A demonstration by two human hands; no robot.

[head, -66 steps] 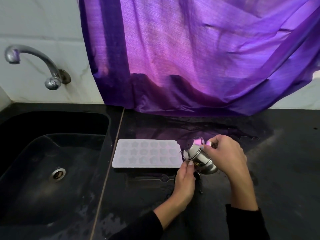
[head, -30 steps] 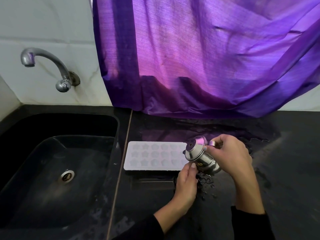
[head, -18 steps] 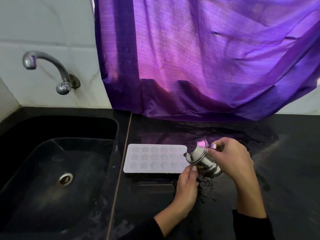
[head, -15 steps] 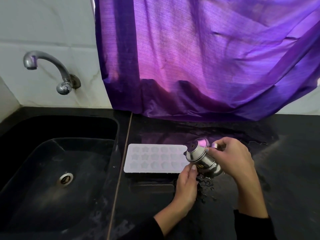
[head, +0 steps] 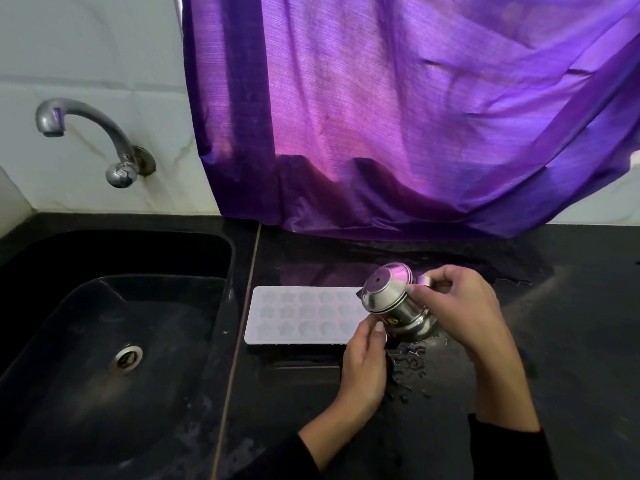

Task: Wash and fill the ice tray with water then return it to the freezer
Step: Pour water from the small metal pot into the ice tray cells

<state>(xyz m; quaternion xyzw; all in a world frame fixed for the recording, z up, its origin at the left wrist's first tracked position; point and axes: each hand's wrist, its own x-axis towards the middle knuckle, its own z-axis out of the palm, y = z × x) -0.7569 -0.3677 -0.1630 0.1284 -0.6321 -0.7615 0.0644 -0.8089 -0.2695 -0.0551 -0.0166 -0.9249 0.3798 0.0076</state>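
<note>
A pale lilac ice tray (head: 298, 315) with star-shaped cells lies flat on the black counter, just right of the sink. My right hand (head: 457, 306) grips a small steel pot (head: 391, 303) by its handle and tips it leftward over the tray's right end. My left hand (head: 365, 362) pinches the tray's near right corner, thumb up against the pot's side. The tray's right end is hidden behind the pot.
A black sink (head: 114, 327) with a round drain (head: 126, 358) fills the left. A steel tap (head: 86, 133) juts from the white tiled wall above it. A purple curtain (head: 398, 116) hangs over the counter's back. Water droplets (head: 410, 367) lie on the counter (head: 571, 341) under the pot.
The view has shifted a little; the tray and both hands keep the same hold. The pot stays tipped over the tray's right end, and droplets have gathered on the counter beneath it.
</note>
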